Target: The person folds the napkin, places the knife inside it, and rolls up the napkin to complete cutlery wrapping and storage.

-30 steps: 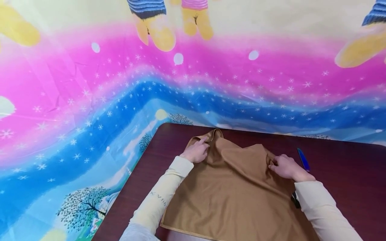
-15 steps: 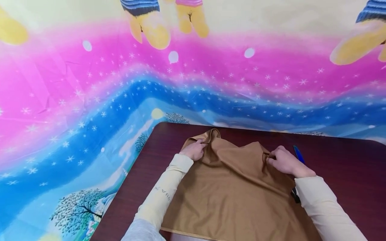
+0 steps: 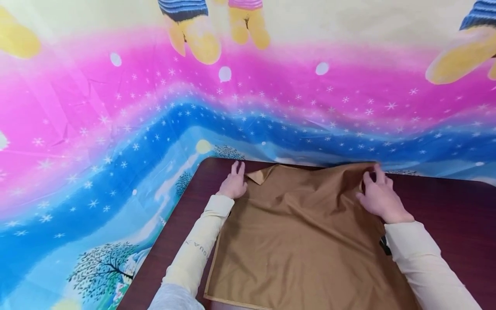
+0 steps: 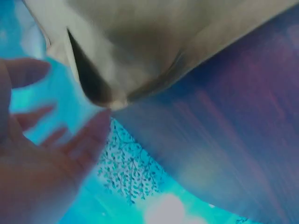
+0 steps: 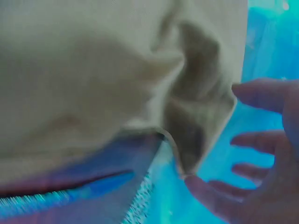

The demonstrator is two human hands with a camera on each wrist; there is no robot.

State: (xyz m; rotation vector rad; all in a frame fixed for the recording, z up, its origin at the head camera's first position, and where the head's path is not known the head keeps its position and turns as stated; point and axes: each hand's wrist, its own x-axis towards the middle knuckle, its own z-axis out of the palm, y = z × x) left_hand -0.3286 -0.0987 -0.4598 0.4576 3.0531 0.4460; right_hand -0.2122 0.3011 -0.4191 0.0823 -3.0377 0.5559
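Note:
A brown cloth (image 3: 298,232) lies spread over the dark table, its far left corner folded over. Beside that corner is the left hand (image 3: 233,183), fingers extended; in the left wrist view the hand (image 4: 51,154) has its fingers spread, one fingertip at the edge of the cloth (image 4: 140,42). The right hand (image 3: 381,193) is at the raised far right corner, fingers spread. In the right wrist view the hand's (image 5: 257,158) fingers are parted, with fingertips at the cloth's (image 5: 93,84) edge; whether they pinch it is unclear.
The dark red-brown table (image 3: 449,215) reaches a patterned pink and blue backdrop (image 3: 271,86) behind. A blue blade-shaped object (image 5: 107,184) lies near the cloth's edge in the right wrist view.
The left hand has left the bunched corner and moved slightly left. The right hand has moved away toward the far edge, and the cloth's far side is more spread out.

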